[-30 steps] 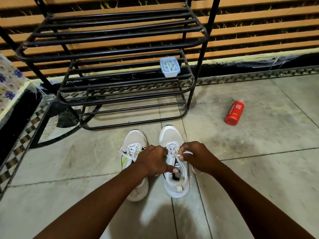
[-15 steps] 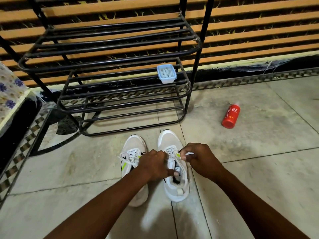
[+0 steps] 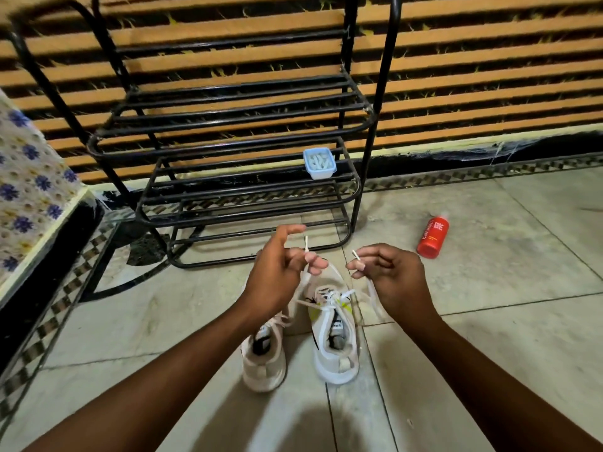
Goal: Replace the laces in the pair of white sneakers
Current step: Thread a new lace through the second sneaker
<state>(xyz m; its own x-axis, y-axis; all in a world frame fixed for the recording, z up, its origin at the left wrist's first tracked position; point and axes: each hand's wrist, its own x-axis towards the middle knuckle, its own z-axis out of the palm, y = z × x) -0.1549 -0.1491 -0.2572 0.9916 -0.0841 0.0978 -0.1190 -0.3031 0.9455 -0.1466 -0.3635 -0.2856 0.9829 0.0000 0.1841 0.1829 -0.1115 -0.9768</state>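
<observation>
Head view: looks down at a tiled floor with two forearms reaching forward over a pair of white sneakers.
Left hand: raised above the shoes, fingers curled, pinching one end of a white lace; the lace tip sticks up just past the fingertips.
Right hand: raised level with the left, a gap between the two, fingers curled and pinching the other lace end, its tip poking out toward the left hand.
Lace: both strands run down from the hands to the eyelets of the right sneaker; the strand under the right hand hangs in a loose loop.
Right sneaker: flat on the floor, toe pointing away toward the rack, yellow-green accent on its side, opening facing up.
Left sneaker: just beside the right one on its left, toe partly hidden behind the left wrist; its own lacing is mostly hidden.
Shoe rack: black metal tubing, standing beyond the shoes against a slatted orange and black wall.
Small container: pale blue, on a lower rack shelf near its right end, with white pieces inside.
Red bottle: lying on its side on the floor, right of the rack, well apart from the shoes.
Patterned cloth: blue flowers, at the left edge.
</observation>
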